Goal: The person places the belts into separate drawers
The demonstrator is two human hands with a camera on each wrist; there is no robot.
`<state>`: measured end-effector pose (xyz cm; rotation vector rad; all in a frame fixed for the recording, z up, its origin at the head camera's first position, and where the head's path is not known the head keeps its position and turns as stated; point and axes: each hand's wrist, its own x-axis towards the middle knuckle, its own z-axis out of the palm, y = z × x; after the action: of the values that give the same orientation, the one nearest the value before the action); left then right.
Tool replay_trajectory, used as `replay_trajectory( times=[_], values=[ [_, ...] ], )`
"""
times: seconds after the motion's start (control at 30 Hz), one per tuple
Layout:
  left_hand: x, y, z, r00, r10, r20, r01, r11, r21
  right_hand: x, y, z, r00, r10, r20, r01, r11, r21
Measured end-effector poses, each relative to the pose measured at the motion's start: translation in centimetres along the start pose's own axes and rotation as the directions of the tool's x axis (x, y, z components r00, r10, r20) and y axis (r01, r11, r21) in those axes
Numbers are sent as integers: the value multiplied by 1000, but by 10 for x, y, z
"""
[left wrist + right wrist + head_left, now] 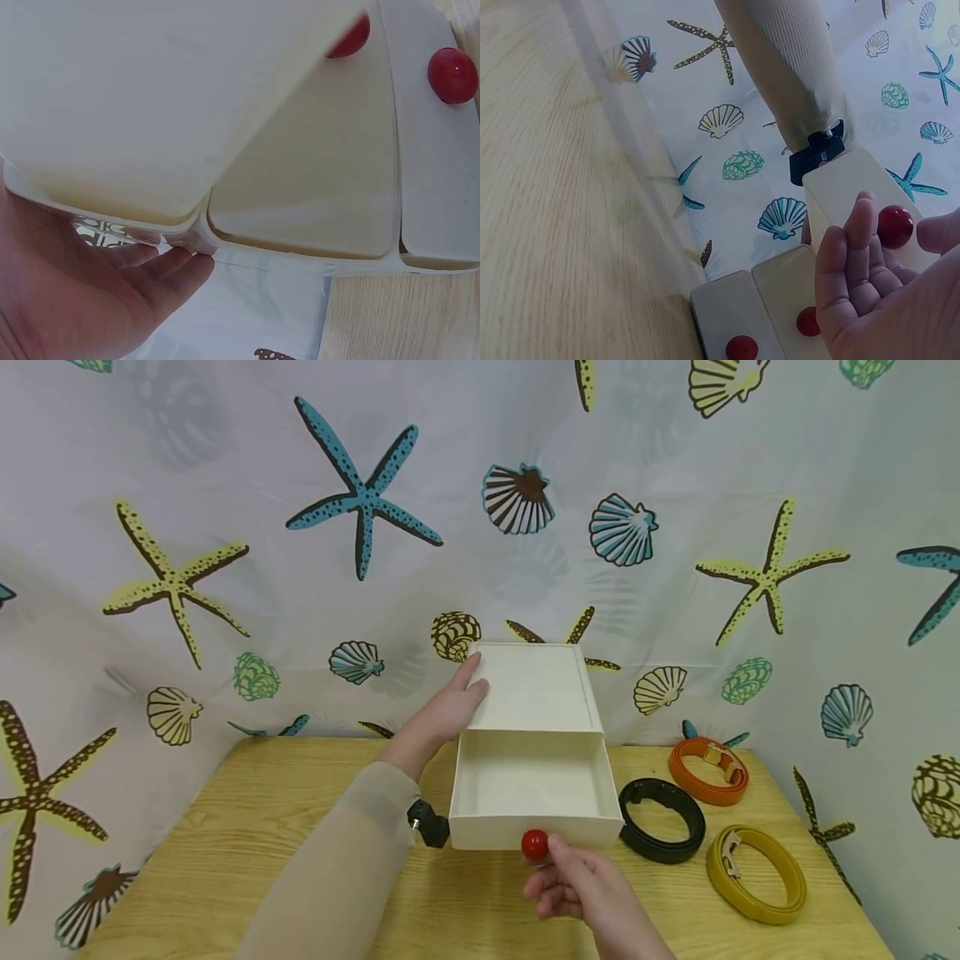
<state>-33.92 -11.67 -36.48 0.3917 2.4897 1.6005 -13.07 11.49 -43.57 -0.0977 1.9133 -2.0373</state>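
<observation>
A small off-white drawer cabinet (532, 685) stands on the table, its top drawer (540, 777) pulled far out with a bare inside. My left hand (453, 706) rests against the cabinet's left side, thumb at the top edge; in the left wrist view its fingers (176, 281) lie fairly straight along the wall. At the drawer front, my right hand (592, 893) pinches the round red knob (535, 844) with thumb and fingertips. Below, a middle drawer (315, 150) and a lower drawer (442, 172) sit closed, each with a red knob.
Three coiled belts lie right of the cabinet: an orange belt (708, 794), a black belt (663, 852) and a yellow belt (753, 906). A curtain (450, 593) printed with starfish and shells hangs behind the wooden table (292, 810). A black wrist device (429, 824) sits on the left sleeve.
</observation>
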Motion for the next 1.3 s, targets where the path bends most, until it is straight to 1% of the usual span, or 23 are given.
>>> replay_trajectory(
  times=[0.23,0.5,0.73,0.97,1.07,1.2,1.3],
  values=[
    [1,-1,-1,1000,-1,9,1,1000,7,-2,0,-5,999,36,-25,-37,999,-27],
    [2,-2,-1,1000,-5,4,5,1000,8,-6,2,-14,999,32,-35,-33,999,-23],
    [2,-1,0,1000,-4,-1,4,1000,3,-11,6,-26,996,52,-76,-55,998,-36],
    [0,-1,-2,1000,-10,14,11,1000,-10,-12,15,-38,992,70,-106,-78,995,-68],
    [1,-3,-2,1000,-10,19,10,1000,-20,-13,18,-45,991,64,-117,-74,993,-87],
    [1,-3,-2,1000,-13,23,13,1000,-23,-14,21,-53,987,45,-154,-64,991,-119],
    [0,-2,-2,1000,-21,23,21,1000,-20,-12,23,-56,977,35,-211,-67,987,-146]
  ],
)
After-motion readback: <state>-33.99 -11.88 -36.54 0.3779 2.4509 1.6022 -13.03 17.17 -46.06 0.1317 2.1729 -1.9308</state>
